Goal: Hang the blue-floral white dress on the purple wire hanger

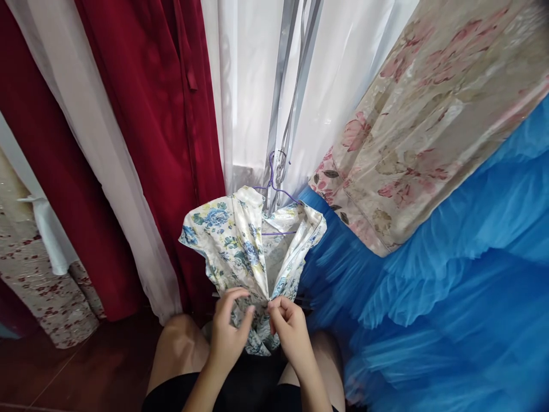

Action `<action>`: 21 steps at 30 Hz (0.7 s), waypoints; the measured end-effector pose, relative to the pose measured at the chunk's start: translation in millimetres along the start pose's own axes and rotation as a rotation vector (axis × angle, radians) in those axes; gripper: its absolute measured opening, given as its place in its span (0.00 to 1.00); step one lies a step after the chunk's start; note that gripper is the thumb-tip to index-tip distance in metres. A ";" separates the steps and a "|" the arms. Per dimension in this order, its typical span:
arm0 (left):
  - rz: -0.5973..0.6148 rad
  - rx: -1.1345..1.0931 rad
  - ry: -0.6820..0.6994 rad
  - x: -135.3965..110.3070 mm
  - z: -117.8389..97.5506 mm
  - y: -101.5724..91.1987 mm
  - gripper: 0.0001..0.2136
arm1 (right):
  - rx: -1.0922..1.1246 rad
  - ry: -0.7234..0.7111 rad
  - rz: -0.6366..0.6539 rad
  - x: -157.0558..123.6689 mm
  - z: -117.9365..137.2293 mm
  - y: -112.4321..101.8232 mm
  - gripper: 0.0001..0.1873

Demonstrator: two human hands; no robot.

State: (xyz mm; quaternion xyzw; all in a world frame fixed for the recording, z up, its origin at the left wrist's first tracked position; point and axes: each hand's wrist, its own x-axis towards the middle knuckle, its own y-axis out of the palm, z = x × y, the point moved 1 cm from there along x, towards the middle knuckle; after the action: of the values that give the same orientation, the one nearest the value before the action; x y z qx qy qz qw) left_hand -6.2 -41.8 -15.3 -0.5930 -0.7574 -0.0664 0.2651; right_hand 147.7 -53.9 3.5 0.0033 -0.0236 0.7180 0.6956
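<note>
Head view: right hand [288, 318] pinches the front of the floral garment [227, 234], on its purple hanger [271, 174]; left hand [229, 326], fingers parted, just beside. Red cloth [146, 91] crowds the left, blue tulle [433, 315] the right, white fabric [253, 86] behind.

The floral garment [244, 257] is made of white fabric printed with blue roses, green leaves and small yellow accents. It hangs upright on a purple hanger [271, 182], shoulders uppermost, with short cap sleeves at both sides. The collar stands open. The front edges form a deep V that converges at the waist, exposing the inner back and the hanger's lower bar. Below this point, the fabric is bunched in folds.
</note>
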 end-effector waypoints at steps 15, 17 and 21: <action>0.390 -0.051 -0.141 -5.9 15.9 9.2 0.08 | 0.114 -0.071 0.036 82.4 85.4 -6.4 0.18; 0.405 -0.035 -0.148 -9.2 20.0 9.2 0.09 | 0.152 -0.122 -0.009 110.1 113.3 -8.6 0.18; 0.435 -0.047 -0.165 -15.5 29.3 16.2 0.08 | 0.235 -0.177 -0.081 145.2 151.8 -8.8 0.14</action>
State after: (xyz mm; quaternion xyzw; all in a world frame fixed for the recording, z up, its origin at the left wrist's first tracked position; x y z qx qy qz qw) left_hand 2.0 -38.3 -51.2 -0.7517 -0.6291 0.0234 0.1963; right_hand 147.5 85.5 160.8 0.1491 -0.0003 0.6840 0.7141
